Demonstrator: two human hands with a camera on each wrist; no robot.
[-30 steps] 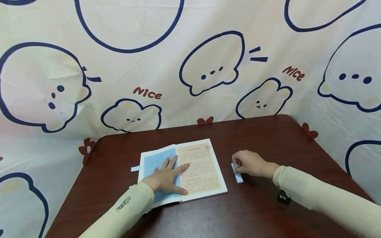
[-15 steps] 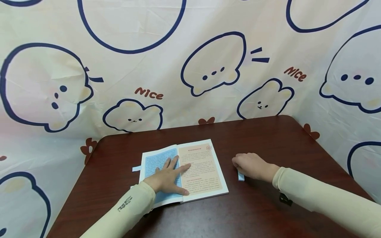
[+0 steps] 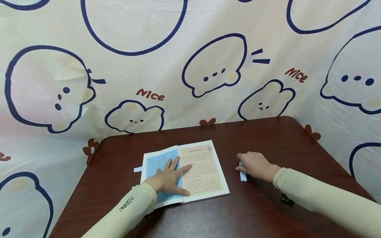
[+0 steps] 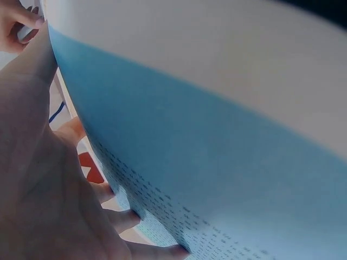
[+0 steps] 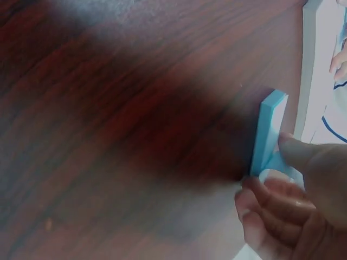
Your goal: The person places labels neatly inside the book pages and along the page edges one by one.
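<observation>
An open book [image 3: 205,173] lies on the table, one page blue and the other cream, both printed. My left hand [image 3: 169,180] rests across it with fingers spread, pressing near the spine; the left wrist view shows its fingertips on the blue page [image 4: 179,124]. To the right of the book is a narrow light-blue sticky note pad [image 3: 243,177]. My right hand [image 3: 258,165] grips its far end between thumb and curled fingers. In the right wrist view, a sheet curls up from the pad [image 5: 267,130] beside the thumb, and the pad's held end is partly hidden.
A light-blue paper tab [image 3: 138,169] sticks out from the book's left edge. The dark reddish-brown table [image 3: 220,218] runs back to a white cartoon-printed curtain [image 3: 172,72], which also borders both sides.
My right hand has shifted slightly right with the sticky note pad, turning over it and back, so more of the pad shows again. The left hand stays put on the book.
</observation>
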